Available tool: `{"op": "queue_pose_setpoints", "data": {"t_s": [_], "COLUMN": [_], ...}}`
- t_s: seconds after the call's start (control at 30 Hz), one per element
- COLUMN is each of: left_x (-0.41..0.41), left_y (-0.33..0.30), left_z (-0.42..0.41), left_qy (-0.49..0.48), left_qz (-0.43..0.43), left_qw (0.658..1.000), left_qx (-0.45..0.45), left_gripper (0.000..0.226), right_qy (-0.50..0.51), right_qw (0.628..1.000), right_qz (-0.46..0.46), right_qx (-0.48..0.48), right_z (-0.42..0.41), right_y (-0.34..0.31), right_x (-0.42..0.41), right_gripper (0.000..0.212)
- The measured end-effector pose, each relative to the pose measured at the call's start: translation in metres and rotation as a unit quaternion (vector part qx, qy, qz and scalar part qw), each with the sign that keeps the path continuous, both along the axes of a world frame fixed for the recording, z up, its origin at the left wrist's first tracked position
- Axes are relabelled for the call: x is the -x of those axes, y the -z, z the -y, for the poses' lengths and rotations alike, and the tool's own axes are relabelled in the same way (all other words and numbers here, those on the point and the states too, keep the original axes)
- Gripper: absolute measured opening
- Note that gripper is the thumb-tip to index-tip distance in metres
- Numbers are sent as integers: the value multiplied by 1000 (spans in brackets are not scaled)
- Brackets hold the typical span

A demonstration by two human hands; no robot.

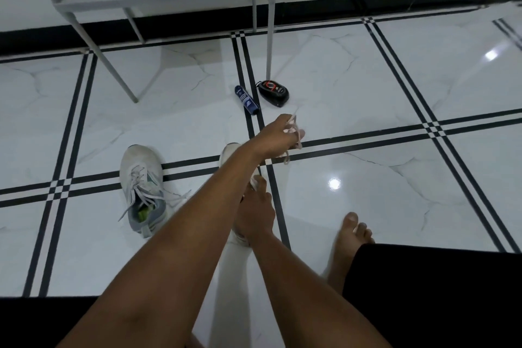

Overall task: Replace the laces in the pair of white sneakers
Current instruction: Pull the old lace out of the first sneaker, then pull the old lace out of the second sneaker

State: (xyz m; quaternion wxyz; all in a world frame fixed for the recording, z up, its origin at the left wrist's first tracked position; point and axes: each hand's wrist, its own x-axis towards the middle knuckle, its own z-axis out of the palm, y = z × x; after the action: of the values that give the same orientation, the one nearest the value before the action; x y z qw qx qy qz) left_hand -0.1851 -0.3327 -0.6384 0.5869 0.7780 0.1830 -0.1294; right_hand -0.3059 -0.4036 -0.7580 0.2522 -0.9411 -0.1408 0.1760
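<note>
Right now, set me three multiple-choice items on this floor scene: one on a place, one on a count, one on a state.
1. Where does the blue tube lie?
A. on the rack
B. on the floor beside the black case
C. inside a sneaker

2. How many sneakers show?
A. two
B. three
C. four

3. What does the left hand do?
A. rests flat on the floor
B. grips a white lace
C. holds the blue tube

Answers: 1 B, the tube lies on the tile next to the case. 2 A, the left sneaker lies in full view and the other sneaker sits under the arms. 3 B, its fingers curl round the lace.
</note>
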Motion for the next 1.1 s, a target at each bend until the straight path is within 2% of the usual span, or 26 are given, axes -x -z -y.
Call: {"op": "queue_pose_setpoints", "data": {"t_s": [0.03, 0.1, 0.2, 0.27, 0.37, 0.43, 0.5, 0.63, 0.73, 0.83, 0.87, 0.93, 1.0, 1.03, 1.07, 1.1], "left_x": [-1, 2, 21, 43, 84, 112, 139, 152, 149, 149, 154, 164, 182, 189, 197, 205], "left_y": [1, 9, 27, 41, 75, 100, 116, 125, 122, 113, 109, 101, 92, 94, 93, 94], "left_z": [-1, -8, -24, -37, -53, -54, -52, -34, -39, -53, -61, -76, -93, -100, -106, -112], "left_qy": [18, 9, -68, -120, -164, -215, -276, -341, -316, -258, -255, -254, -266, -280, -302, -327], "left_qz": [8, 36, 73, 56, -15, -50, -62, -55, -56, -7, 34, 76, 24, -19, -75, -135], "left_qw": [999, 996, 989, 981, 963, 945, 935, 932, 941, 939, 920, 856, 778, 751, 737, 738], "left_qx": [-30, -78, -106, -141, -213, -241, -215, -107, -106, -227, -296, -444, -568, -598, -600, -574], "left_gripper": [48, 47, 45, 49, 32, 31, 33, 28, 30, 24, 21, 16, 17, 23, 30, 39], "right_qy": [2, 1, 7, 15, 26, 50, 72, 79, 72, 50, 43, 34, 25, 26, 27, 27], "right_qw": [1000, 1000, 1000, 1000, 999, 997, 994, 994, 994, 997, 998, 999, 999, 999, 999, 999], "right_qz": [1, -2, -14, -17, -14, -12, -5, -5, -4, -4, -10, -9, 0, -2, -6, -12], "right_qx": [0, -4, -12, -22, -39, -63, -79, -69, -76, -60, -52, -33, -24, -24, -23, -14], "right_z": [1, 1, -1, -1, 1, 4, 1, -3, -4, 0, 0, 1, -2, -2, -4, -6], "right_y": [0, 1, 0, -1, 1, 3, 2, 3, 3, 0, -1, -4, -7, -9, -9, -10], "right_x": [0, 0, -1, 0, 0, -3, -2, -5, -12, -25, -27, -32, -32, -33, -33, -33], "right_gripper": [43, 43, 48, 49, 47, 46, 44, 48, 49, 49, 50, 51, 51, 51, 51, 51]}}
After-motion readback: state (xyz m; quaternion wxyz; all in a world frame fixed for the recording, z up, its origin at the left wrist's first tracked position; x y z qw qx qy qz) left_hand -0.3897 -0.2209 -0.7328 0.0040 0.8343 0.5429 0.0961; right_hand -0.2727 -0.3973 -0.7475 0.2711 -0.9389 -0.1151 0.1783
